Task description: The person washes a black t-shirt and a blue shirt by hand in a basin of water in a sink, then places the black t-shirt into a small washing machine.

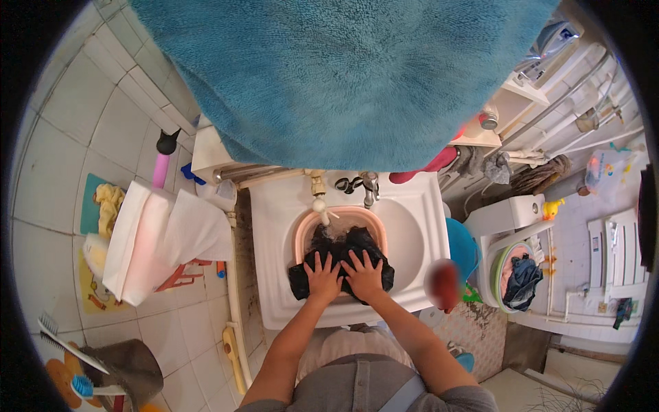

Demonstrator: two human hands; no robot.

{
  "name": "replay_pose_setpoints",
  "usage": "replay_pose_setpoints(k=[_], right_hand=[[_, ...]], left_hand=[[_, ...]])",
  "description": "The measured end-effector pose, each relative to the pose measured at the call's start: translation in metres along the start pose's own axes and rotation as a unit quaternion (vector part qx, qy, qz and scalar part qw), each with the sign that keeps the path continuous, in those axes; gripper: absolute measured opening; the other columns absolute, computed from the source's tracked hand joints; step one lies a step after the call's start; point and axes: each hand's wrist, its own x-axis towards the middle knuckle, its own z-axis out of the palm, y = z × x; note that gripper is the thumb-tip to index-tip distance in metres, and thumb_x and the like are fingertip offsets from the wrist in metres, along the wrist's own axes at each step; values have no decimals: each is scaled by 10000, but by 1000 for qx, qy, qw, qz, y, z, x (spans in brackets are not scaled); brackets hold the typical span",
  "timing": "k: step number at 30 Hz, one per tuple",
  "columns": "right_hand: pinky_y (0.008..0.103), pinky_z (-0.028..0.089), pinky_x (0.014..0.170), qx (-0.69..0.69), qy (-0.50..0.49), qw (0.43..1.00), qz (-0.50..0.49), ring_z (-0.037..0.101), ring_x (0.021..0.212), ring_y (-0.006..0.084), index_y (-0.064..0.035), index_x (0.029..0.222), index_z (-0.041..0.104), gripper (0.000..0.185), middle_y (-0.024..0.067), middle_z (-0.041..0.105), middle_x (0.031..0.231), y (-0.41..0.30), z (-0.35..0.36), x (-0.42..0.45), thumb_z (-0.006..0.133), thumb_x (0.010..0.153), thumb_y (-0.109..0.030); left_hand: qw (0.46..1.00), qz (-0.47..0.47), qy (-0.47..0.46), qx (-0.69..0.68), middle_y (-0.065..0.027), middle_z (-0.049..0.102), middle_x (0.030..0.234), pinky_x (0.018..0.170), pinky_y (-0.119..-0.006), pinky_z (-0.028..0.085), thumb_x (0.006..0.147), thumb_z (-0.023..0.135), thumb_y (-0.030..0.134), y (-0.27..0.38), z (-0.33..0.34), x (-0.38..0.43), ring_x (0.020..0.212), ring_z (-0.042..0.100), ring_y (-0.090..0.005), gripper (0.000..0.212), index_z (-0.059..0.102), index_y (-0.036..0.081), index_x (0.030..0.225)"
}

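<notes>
A black wet-looking cloth [334,252] lies in a peach plastic basin [381,232], with part of it draped over the near rim. The basin stands in a white washbasin [412,232]. My left hand [323,275] rests palm down on the cloth, fingers spread. Beside it my right hand [364,273] lies flat on the cloth too, its fingers apart. A white plastic spout [320,206] reaches over the basin's far side, and water runs from it. To its right is a metal faucet [369,188]. The cloth hides most of the basin's bottom.
A blue towel [350,82] hangs over the far side. Paper towels [198,226] and a toothbrush holder [123,368] are at the left. At the right stand a blue bucket [463,247] and a toilet with a green-rimmed basin [495,283] of clothes on it.
</notes>
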Motion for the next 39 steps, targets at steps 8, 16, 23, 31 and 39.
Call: replay_pose_setpoints(k=[8,16,23,31,39], right_hand=[[650,207,974,32,-134,989,46,373,1240,275,-267,1376,375,473,16,339,1423,7,28,38,408,904,-255],[615,199,1003,40,-254,964,65,410,1220,295,-230,1375,380,489,36,435,1353,16,14,65,441,891,-267],[535,280,1014,89,60,994,13,284,1310,324,-150,1271,457,660,132,326,1394,4,3,-18,727,689,-304],[495,288,1020,270,162,948,43,291,1291,363,-111,1273,426,827,147,311,1397,11,-44,-10,826,558,-227],[270,408,900,726,122,677,11,550,982,147,-5,1142,505,482,55,588,1020,4,-115,4,584,682,115]], left_hand=[[996,10,-70,50,-101,278,1446,948,-683,198,864,509,324,-9,24,25,1328,187,-404,468,474,180,1308],[988,-26,-138,67,-100,258,1446,978,-586,249,856,515,217,1,-5,41,1294,266,-376,521,392,168,1359],[987,-134,-45,-77,-198,539,1108,887,-434,418,666,700,148,-21,-10,18,1066,483,-376,628,466,34,1237],[908,56,105,-402,-174,606,996,830,-394,471,570,688,95,-28,-110,-5,930,579,-342,480,626,27,1041],[807,112,240,-527,-136,520,1201,937,-376,415,646,736,52,-31,-189,-30,1107,513,-257,619,503,14,1218]])
